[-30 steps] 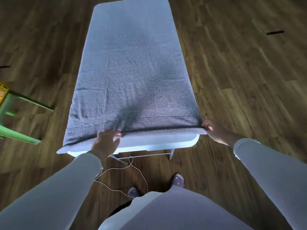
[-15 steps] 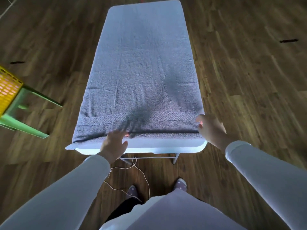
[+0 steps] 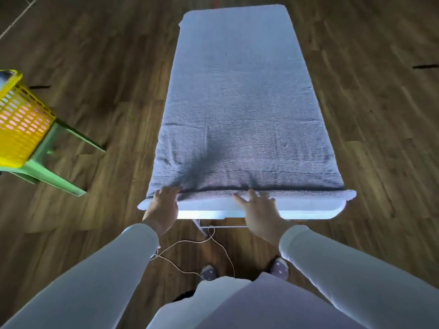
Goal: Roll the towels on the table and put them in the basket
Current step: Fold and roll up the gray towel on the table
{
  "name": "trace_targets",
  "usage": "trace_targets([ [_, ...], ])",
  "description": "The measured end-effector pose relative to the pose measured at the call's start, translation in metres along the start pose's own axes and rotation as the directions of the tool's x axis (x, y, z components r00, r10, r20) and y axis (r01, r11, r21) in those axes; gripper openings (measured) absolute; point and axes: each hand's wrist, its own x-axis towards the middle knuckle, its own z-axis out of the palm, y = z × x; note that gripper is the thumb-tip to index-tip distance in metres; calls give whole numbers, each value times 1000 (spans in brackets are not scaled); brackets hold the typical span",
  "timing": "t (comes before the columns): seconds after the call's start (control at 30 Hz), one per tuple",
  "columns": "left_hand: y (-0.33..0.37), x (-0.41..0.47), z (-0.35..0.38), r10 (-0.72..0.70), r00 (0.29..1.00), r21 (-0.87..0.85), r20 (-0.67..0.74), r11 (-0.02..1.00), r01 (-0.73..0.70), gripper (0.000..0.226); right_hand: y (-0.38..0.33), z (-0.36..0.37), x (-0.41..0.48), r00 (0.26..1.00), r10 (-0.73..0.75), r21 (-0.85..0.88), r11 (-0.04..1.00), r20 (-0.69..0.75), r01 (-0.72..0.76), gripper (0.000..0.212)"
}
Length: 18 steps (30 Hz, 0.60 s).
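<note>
Left hand (image 3: 162,208) sits at the near left corner of the towel (image 3: 240,110), knuckles up, fingers bent onto the cloth's edge; the fingertips are lost in the fold, so I cannot tell whether it grips or only presses. Right hand (image 3: 260,213) is near the middle of the same edge; its fingers (image 3: 241,201) are spread and fairly straight, tips touching the narrow fold, holding nothing; motion blur softens them. Both hands are apart, the left at the corner, the right roughly halfway along.

Grey and long, the towel lies flat along the whole tabletop (image 3: 308,208), covering it but for a white strip at the near end; along that near end the cloth is turned over into a thin fold running from the left hand to the right corner, where a little hangs past the rim; small creases fan out beyond the left hand.

A yellow perforated basket (image 3: 21,129) stands at far left on a green stool (image 3: 51,172), well apart from the tabletop; what it holds I cannot tell. A white cable (image 3: 190,244) loops over the wooden floor (image 3: 107,67) near two feet (image 3: 209,271) in dotted socks; both sleeves (image 3: 107,269) are white.
</note>
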Motion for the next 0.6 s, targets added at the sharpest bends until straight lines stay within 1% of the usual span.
trace_targets([
  [0.1, -40, 5, -7, -19, 1000, 55, -2, 998, 19, 37, -5, -2, 6, 1000, 30, -4, 1000, -3, -30, 65],
  [0.2, -75, 10, -16, -107, 994, -14, 24, 994, 108, 30, -13, -9, 16, 994, 100, -9, 995, 46, -100, 59],
  [0.27, -88, 13, -20, -128, 990, -6, 61, 992, 129, 23, -20, -11, 22, 986, 147, -20, 989, 81, -146, 60],
  [0.33, -98, 15, -25, -132, 987, 41, 94, 991, 129, 23, -25, -8, 26, 976, 188, -19, 982, 111, -187, 63],
  [0.4, -110, 19, -27, -112, 989, 59, 94, 993, 107, 24, -28, -4, 28, 971, 208, -4, 978, 122, -209, 65],
  [0.5, -123, 29, -33, -115, 990, -17, 87, 993, 117, 25, -27, -4, 25, 968, 222, 34, 973, 115, -227, 66],
  [0.53, -123, 32, -34, -151, 984, -21, 97, 988, 153, 27, -26, -5, 24, 967, 225, 44, 972, 116, -231, 66],
  [0.6, -116, 36, -36, -300, 947, 35, 112, 954, 298, 27, -25, -7, 21, 968, 219, 54, 972, 124, -227, 65],
])
